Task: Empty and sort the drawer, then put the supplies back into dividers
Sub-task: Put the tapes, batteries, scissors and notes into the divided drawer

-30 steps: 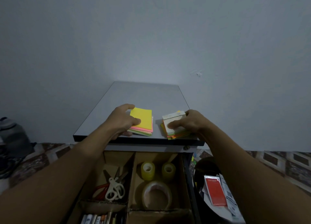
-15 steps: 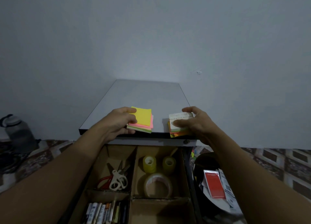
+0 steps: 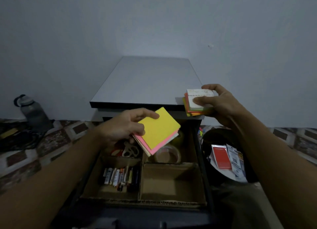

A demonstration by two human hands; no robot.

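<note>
Left grip (image 3: 123, 125): pinching a yellow-topped note pad (image 3: 158, 129) above the open drawer (image 3: 205, 168). Right grip (image 3: 221, 105): pinching a white-topped note stack (image 3: 199, 101) at the worktop (image 3: 149, 81) corner. Beneath the left grip: scissors (image 3: 130, 150), tape rolls (image 3: 167, 154), pens (image 3: 120, 175), each in its divider. Judged nearly done; both note lots unfiled, probably bound for the compartment (image 3: 171, 182) below the right grip.

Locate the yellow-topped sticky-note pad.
Head view, left of centre: the yellow-topped sticky-note pad is held by the left hand above the open drawer, over the clear tape roll.
</note>
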